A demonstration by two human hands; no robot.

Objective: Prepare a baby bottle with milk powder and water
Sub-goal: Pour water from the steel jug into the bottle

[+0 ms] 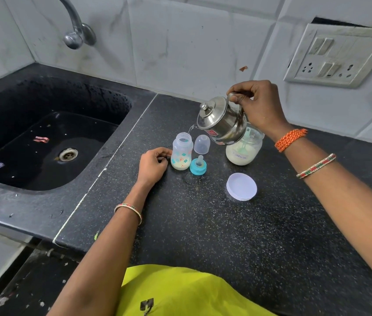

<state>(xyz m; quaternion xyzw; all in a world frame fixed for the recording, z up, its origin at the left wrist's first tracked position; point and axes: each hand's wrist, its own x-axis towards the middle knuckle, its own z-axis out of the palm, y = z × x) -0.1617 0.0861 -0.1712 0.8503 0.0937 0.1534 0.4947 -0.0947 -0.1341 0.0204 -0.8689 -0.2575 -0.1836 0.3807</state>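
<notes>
A clear baby bottle (181, 152) with coloured prints stands open on the black counter, white powder at its bottom. My right hand (256, 106) grips the handle of a small steel kettle (221, 120), tilted left, and water runs from its spout into the bottle's mouth. My left hand (154, 165) rests on the counter with curled fingers, its fingertips touching the bottle's left side. Right beside the bottle stand its clear cap (201, 144) and the teal ring with the teat (198, 166). The glass formula jar (244, 148) stands open behind the kettle, a scoop inside.
The jar's white lid (241, 187) lies upside down on the counter (237, 236) to the right. A black sink (50, 142) with a steel tap (75, 26) lies to the left. A switch and socket plate (337, 54) hangs on the tiled wall at the right.
</notes>
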